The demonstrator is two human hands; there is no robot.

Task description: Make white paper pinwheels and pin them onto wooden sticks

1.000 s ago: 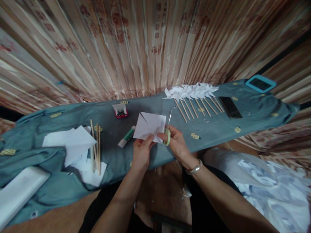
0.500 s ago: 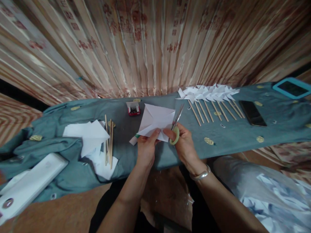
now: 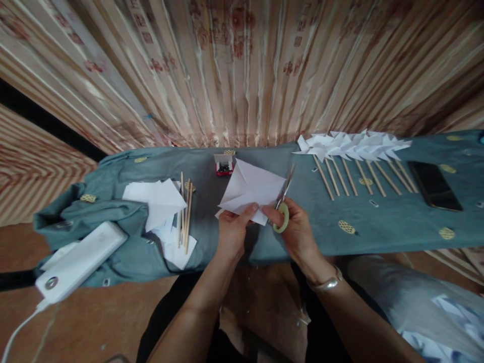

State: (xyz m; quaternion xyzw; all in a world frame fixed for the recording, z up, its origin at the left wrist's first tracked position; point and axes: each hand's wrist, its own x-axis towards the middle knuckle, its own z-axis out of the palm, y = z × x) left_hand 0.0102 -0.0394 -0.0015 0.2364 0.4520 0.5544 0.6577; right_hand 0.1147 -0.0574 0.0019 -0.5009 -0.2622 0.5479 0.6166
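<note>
Between my two hands is a square of white paper (image 3: 257,184) with crease lines running in from its corners. My left hand (image 3: 235,229) pinches its lower edge, thumb on top. My right hand (image 3: 297,227) is closed round scissors (image 3: 281,218) with pale yellow-green handles, their blades pointing up and away beside the paper's right edge. The right thumb and fingers also touch the paper's lower right part. Just beyond the paper's left side stands a small red box (image 3: 224,166), lid up, with small dark items inside.
Several white paper pinwheels (image 3: 351,146) on wooden sticks lie at the back right, beside a black phone (image 3: 434,185). To the left are loose wooden sticks (image 3: 188,217), white paper sheets (image 3: 155,199) and a white corded device (image 3: 81,262). A green cloth (image 3: 325,242) covers the narrow table.
My view has turned slightly left, so most things sit further right in the picture. Both hands keep their hold on the paper and scissors, with little other movement.
</note>
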